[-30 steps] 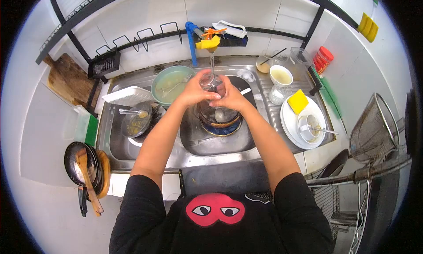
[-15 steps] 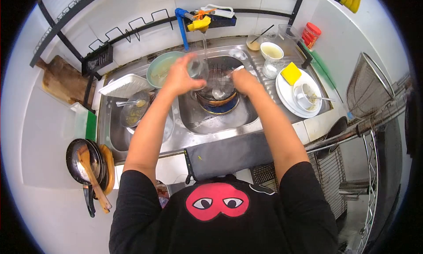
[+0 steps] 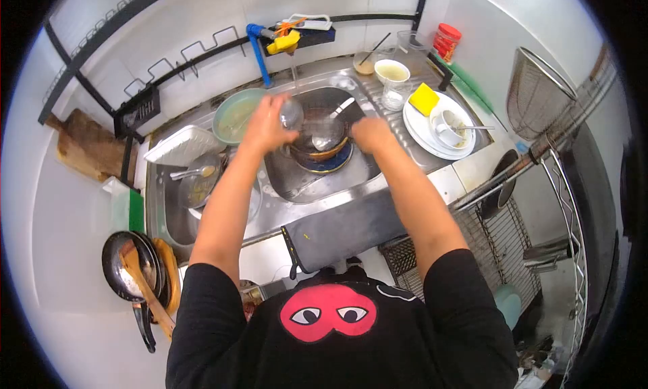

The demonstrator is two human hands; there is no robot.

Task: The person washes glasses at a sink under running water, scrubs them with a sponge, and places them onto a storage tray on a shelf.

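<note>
My left hand (image 3: 266, 124) grips a clear glass (image 3: 291, 113) above the left side of the right sink basin. A pot with a brownish rim (image 3: 322, 154) sits in that basin on a blue dish (image 3: 331, 166). A spoon with a white handle (image 3: 343, 108) leans inside the pot. Beside the pot's right edge, my right hand (image 3: 372, 134) is closed with the fingers curled under; whether it holds anything is hidden. The yellow-handled tap (image 3: 283, 43) stands behind, with a thin stream of water below it.
A green basin (image 3: 221, 122) stands left of the tap. Dirty dishes and a spoon (image 3: 192, 173) fill the left sink. White plates (image 3: 413, 127) with a cup (image 3: 445, 127) and yellow sponge (image 3: 424, 99) lie right. Pans (image 3: 121, 261) stand at lower left.
My right hand has come off the white-handled spoon, which now leans in the pot. The left hand still holds the glass. The whole view has shifted slightly.
</note>
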